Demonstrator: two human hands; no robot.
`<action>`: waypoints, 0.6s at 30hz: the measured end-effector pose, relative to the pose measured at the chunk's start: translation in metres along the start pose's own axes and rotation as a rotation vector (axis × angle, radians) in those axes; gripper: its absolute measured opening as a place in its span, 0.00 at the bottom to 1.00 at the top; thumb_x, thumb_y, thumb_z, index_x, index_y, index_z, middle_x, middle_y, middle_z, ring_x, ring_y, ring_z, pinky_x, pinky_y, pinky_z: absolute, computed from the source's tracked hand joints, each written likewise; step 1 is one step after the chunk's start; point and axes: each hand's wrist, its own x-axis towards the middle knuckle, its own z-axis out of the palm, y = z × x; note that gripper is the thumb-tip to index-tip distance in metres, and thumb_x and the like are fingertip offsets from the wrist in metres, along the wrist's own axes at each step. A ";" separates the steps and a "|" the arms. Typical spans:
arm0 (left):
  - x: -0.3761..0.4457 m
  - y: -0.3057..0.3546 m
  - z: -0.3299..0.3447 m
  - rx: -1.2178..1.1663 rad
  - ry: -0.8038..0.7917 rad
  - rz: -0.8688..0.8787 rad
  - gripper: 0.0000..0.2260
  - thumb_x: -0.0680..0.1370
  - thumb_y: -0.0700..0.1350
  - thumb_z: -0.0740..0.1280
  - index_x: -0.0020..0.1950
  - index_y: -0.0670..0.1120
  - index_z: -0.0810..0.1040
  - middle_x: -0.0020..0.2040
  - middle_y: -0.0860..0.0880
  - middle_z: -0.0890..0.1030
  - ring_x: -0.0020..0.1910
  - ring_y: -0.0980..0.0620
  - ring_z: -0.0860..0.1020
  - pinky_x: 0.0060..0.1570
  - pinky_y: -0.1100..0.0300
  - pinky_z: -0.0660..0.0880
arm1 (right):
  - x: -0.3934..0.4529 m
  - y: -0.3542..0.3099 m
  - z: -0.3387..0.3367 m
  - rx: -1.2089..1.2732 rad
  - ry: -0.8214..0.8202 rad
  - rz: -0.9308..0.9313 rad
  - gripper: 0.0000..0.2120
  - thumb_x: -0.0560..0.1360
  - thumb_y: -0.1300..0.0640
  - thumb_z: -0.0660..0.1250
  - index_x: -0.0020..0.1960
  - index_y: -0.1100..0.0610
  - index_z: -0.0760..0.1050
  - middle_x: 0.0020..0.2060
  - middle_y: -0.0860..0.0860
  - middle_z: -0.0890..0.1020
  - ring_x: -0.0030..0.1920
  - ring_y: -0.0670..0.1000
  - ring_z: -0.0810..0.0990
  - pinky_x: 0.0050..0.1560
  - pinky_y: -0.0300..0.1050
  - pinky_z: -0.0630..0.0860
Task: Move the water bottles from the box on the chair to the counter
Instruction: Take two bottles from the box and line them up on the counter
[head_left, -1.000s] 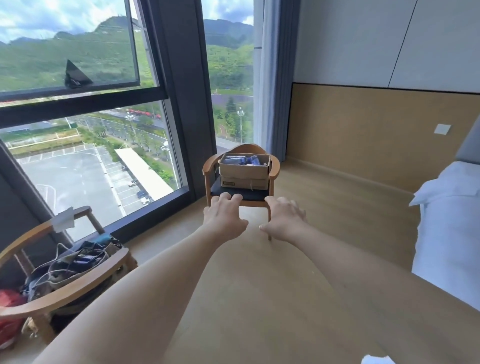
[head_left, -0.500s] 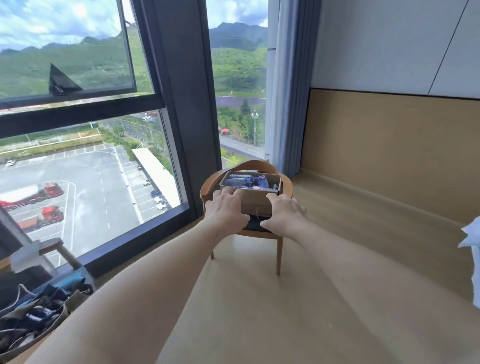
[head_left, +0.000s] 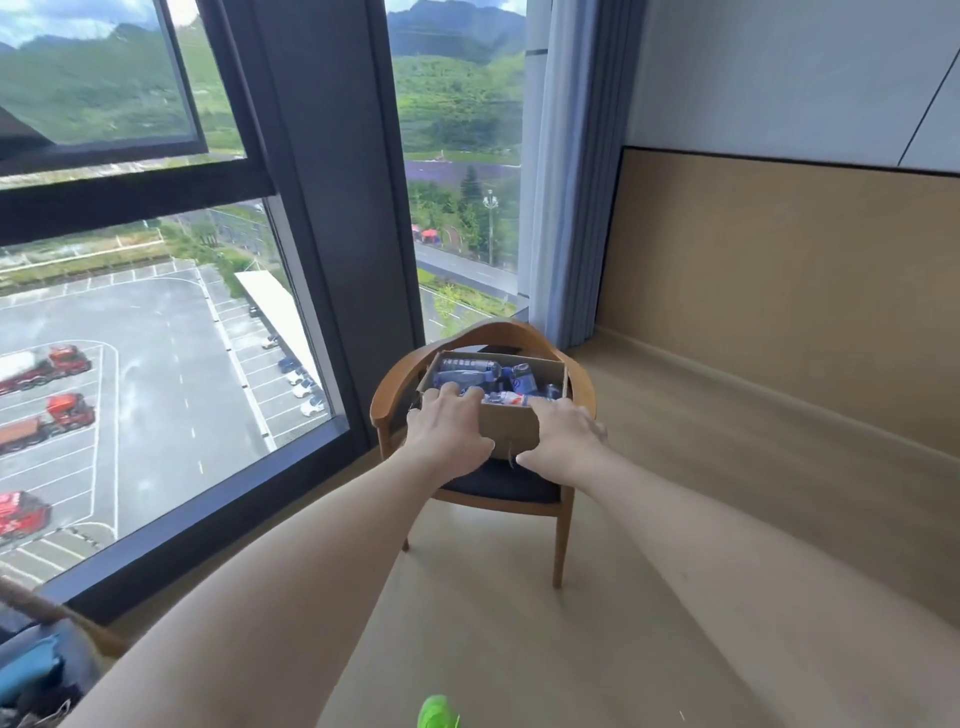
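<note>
So both arms have closed the gap in the last second. The left hand (head_left: 448, 431) and right hand (head_left: 561, 437) are now spread loosely over the near edge of the box (head_left: 511, 431), gripping nothing yet. Water bottles (head_left: 488, 382) still lie inside it, on the chair (head_left: 498, 488) by the window (head_left: 156, 312). Looks like the reach is nearly done, nothing moved so far.

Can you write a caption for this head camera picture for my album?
Both hands, left hand and right hand, reach to the box of water bottles on the chair.
</note>
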 end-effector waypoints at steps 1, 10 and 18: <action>0.020 -0.007 0.004 -0.004 -0.006 0.009 0.29 0.76 0.52 0.72 0.76 0.52 0.68 0.74 0.45 0.70 0.72 0.41 0.66 0.67 0.38 0.70 | 0.020 -0.002 0.005 -0.006 -0.003 0.010 0.34 0.72 0.43 0.74 0.74 0.46 0.65 0.66 0.53 0.73 0.67 0.59 0.71 0.63 0.58 0.71; 0.209 -0.073 0.009 -0.043 -0.079 0.059 0.30 0.76 0.52 0.71 0.77 0.53 0.67 0.75 0.45 0.68 0.74 0.41 0.65 0.68 0.40 0.69 | 0.200 -0.031 0.022 -0.017 -0.059 0.118 0.30 0.72 0.43 0.73 0.70 0.48 0.67 0.64 0.54 0.73 0.66 0.60 0.71 0.65 0.57 0.71; 0.319 -0.105 0.034 -0.049 -0.158 0.057 0.28 0.76 0.50 0.71 0.76 0.52 0.68 0.74 0.45 0.69 0.73 0.41 0.65 0.67 0.41 0.70 | 0.306 -0.030 0.047 0.030 -0.126 0.196 0.31 0.73 0.43 0.72 0.72 0.48 0.66 0.65 0.54 0.73 0.67 0.60 0.71 0.65 0.59 0.73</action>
